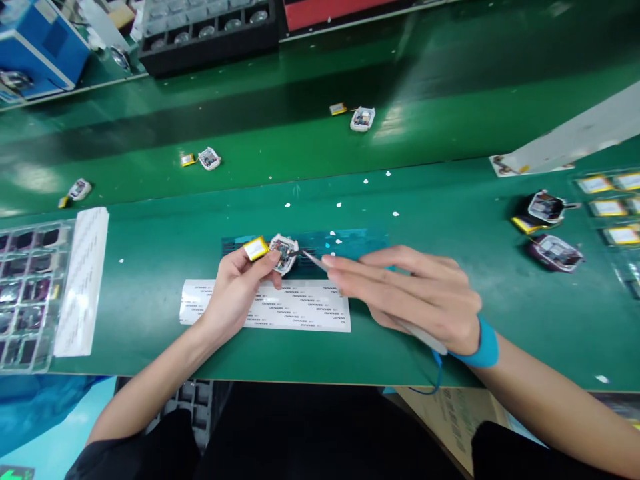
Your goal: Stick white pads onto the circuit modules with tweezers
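Between the thumb and fingers of my left hand (239, 283) is a white watch case (286, 248) with its circuit board facing up. A yellow-edged battery (256, 248) sticks out from its left side. My right hand (415, 293) grips grey tweezers (316, 260), whose tips reach the right edge of the case and meet a small dark piece there. I cannot make out what that piece is. Below both hands lie a printed white adhesive sheet (300, 307) and a translucent blue strip (360, 241).
Several white cases with batteries, one a white case (363, 119), lie on the green belt behind. Right are a black case (546, 207), a purple case (556, 253) and a battery tray (607, 208). A clear tray (37, 347) stands left; a metal bracket (575, 130) rises right.
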A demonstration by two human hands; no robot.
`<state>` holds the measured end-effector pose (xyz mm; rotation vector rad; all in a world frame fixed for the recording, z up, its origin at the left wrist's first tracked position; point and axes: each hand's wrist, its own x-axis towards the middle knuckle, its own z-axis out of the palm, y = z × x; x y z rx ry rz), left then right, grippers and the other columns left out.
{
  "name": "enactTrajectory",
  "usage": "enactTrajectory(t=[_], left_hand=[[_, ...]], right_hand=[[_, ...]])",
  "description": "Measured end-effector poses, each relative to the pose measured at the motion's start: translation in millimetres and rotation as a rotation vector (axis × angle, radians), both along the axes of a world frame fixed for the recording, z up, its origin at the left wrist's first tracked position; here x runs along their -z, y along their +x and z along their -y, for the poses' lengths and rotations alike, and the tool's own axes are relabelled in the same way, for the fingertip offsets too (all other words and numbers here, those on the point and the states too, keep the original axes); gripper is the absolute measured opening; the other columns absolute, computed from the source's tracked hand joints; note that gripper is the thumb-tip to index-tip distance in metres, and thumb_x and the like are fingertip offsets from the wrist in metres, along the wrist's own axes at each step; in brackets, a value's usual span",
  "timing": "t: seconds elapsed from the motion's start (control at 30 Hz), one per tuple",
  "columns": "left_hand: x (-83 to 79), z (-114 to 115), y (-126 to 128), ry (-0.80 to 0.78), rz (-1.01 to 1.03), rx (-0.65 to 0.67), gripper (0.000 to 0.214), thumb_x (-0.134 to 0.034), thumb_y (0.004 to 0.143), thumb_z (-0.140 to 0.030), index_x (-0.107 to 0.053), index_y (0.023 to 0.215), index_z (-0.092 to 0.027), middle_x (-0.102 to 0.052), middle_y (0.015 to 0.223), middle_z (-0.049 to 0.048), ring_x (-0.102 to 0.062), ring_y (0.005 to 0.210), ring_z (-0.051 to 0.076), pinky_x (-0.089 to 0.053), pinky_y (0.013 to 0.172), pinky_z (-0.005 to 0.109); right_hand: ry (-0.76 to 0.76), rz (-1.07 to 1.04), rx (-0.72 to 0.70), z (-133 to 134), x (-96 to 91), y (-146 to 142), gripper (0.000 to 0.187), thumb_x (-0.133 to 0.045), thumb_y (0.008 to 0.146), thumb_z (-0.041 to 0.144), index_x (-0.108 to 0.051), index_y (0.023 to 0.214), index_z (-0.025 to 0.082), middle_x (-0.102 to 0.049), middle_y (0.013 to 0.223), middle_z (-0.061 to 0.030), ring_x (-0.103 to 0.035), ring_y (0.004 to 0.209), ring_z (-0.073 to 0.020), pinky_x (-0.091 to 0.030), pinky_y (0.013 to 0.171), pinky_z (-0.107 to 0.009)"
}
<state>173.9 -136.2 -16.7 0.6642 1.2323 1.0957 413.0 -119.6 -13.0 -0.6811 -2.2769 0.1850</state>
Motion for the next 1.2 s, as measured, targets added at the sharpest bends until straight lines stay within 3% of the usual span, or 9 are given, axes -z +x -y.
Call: enactTrajectory(t=[0.1, 0.17, 0.33, 0.6, 0.9, 1.03, 1.2], left_hand=[[-1.8, 0.7, 2.9, -0.010, 0.081, -0.110, 0.017, -0.081, 0.075, -0.017, -0.065, 0.075, -0.016, -0.071, 0.077, -0.0009, -0.073, 0.070, 0.015, -0.062, 0.073, 0.028], [-3.2, 1.2, 4.5, -0.018, 0.094, -0.148, 0.019, -0.082, 0.073, -0.015, -0.063, 0.075, -0.016, -0.073, 0.080, -0.0008, -0.076, 0.078, 0.018, -0.064, 0.080, 0.031], [-5.9, 4.0, 7.9, -0.033, 0.049, -0.120, 0.022, -0.082, 0.072, -0.020, -0.061, 0.075, -0.016, -0.073, 0.080, 0.0003, -0.076, 0.074, 0.019, -0.065, 0.082, 0.037], [-5.9, 5.5, 12.2, -0.029, 0.001, -0.123, 0.028, -0.082, 0.068, -0.022, -0.054, 0.067, -0.017, -0.065, 0.073, -0.0007, -0.072, 0.068, 0.017, -0.066, 0.076, 0.038], [-1.5, 7.9, 9.8, 0.000, -0.015, -0.075, 0.029, -0.082, 0.070, -0.023, -0.055, 0.064, -0.016, -0.060, 0.069, -0.0025, -0.061, 0.065, 0.010, -0.066, 0.073, 0.030], [-0.1, 8.6, 10.4, 0.032, -0.077, -0.058, 0.029, -0.084, 0.071, -0.027, -0.057, 0.069, -0.017, -0.059, 0.068, -0.0039, -0.061, 0.062, 0.010, -0.067, 0.070, 0.030], [-0.1, 8.1, 11.2, 0.064, -0.171, -0.036, 0.026, -0.083, 0.073, -0.032, -0.063, 0.080, -0.017, -0.068, 0.073, -0.0016, -0.066, 0.056, 0.012, -0.066, 0.062, 0.029]], right_hand=[[0.109, 0.000, -0.064, 0.6, 5.5, -2.2, 0.031, -0.048, 0.104, 0.022, -0.069, 0.123, 0.035, -0.074, 0.122, 0.0055, -0.074, 0.084, -0.0157, -0.063, 0.069, -0.030], [0.174, 0.021, -0.091, -0.3, 7.1, -5.5, 0.028, -0.051, 0.102, 0.018, -0.071, 0.118, 0.030, -0.076, 0.119, 0.0024, -0.073, 0.082, -0.0156, -0.062, 0.069, -0.028], [0.184, 0.146, -0.109, 0.6, 0.1, -10.8, 0.023, -0.060, 0.095, 0.009, -0.072, 0.112, 0.018, -0.078, 0.114, -0.0036, -0.072, 0.086, -0.0166, -0.061, 0.070, -0.029], [0.243, 0.172, -0.110, 2.7, 0.5, -13.6, 0.018, -0.058, 0.098, 0.011, -0.072, 0.110, 0.013, -0.078, 0.113, -0.0031, -0.069, 0.084, -0.0153, -0.057, 0.067, -0.028], [0.208, 0.178, -0.142, 3.3, 0.4, -12.1, 0.021, -0.062, 0.095, 0.008, -0.072, 0.112, 0.012, -0.078, 0.113, -0.0062, -0.069, 0.088, -0.0160, -0.058, 0.068, -0.028], [0.167, 0.182, -0.134, 4.4, 2.5, -11.2, 0.023, -0.059, 0.097, 0.008, -0.070, 0.116, 0.015, -0.078, 0.115, -0.0045, -0.070, 0.090, -0.0160, -0.061, 0.073, -0.029], [0.150, 0.114, -0.135, 6.6, 3.2, -9.5, 0.024, -0.055, 0.098, 0.007, -0.067, 0.119, 0.009, -0.077, 0.115, -0.0087, -0.072, 0.090, -0.0172, -0.063, 0.076, -0.030]])
